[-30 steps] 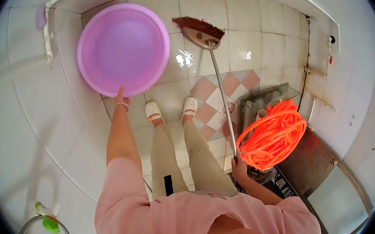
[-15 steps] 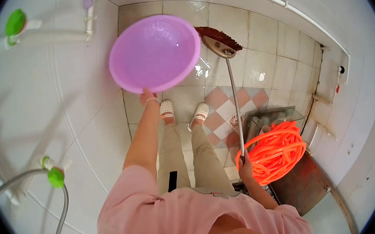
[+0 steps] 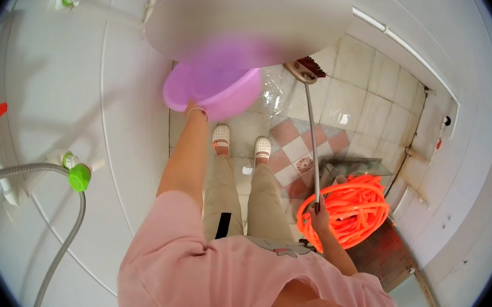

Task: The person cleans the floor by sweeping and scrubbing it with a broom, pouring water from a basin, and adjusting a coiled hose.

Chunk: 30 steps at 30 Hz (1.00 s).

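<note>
Our right hand [image 3: 320, 217] grips a silver-handled, dark-red-bristled broom [image 3: 313, 138] beside a coiled bright-orange hose [image 3: 351, 213] at two o'clock. Farther off, between eleven and twelve, our left hand [image 3: 195, 108] holds a round purple plastic basin [image 3: 233, 99] by its near rim.

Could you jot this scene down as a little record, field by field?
Left hand: grips the near rim of a purple basin
Basin: tilted, far part blurred
Right hand: holds a long-handled broom
Near right hand: coiled orange tubing
Floor: tiled, with a pink-and-white patch
Left wall: grey flexible hose, green handle
</note>
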Motion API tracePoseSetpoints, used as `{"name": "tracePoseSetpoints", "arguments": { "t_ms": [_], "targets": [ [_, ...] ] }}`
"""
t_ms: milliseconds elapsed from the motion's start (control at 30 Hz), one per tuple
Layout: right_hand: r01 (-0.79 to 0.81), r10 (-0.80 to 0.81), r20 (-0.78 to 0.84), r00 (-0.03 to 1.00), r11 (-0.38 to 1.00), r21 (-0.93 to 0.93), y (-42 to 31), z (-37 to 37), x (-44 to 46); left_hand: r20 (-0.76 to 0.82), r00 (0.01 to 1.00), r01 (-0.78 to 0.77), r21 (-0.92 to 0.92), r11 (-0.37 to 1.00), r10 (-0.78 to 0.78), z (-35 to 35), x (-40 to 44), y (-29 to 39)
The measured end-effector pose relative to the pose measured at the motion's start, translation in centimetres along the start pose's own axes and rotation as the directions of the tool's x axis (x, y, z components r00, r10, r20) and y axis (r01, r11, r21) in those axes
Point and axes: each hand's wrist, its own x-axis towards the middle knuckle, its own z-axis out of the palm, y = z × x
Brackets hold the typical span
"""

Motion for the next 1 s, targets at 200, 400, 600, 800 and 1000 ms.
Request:
{"name": "tracePoseSetpoints", "arguments": {
  "t_ms": [200,400,600,800,1000],
  "targets": [
    [0.191,-0.184,0.059,0.981,0.969,-0.154,2.3,-3.1,1.6,0.188,0.95,0.232,0.117,0.966,-0.251,-6.1,1.6,-3.0],
    [0.261,-0.18,0.22,0.959,0.867,-0.425,-5.3,-3.8,10.2,0.287,0.893,0.411,-0.211,0.887,-0.346,-8.9,3.6,-8.8],
    [0.316,-0.275,0.161,0.948,0.751,-0.58,-15.3,-0.7,17.8,0.203,0.874,0.486,-0.39,0.782,-0.442,-12.3,1.4,-9.6],
    [0.294,-0.282,0.099,0.954,0.829,-0.476,-4.6,2.4,13.8,0.073,0.895,0.436,-0.349,0.829,-0.44,-15.3,1.1,-9.7],
    [0.027,-0.014,0.055,0.998,0.972,-0.234,4.0,2.3,0.0,0.022,0.966,0.256,-0.011,0.967,-0.256,-17.9,5.5,-12.9]
  ]
}}
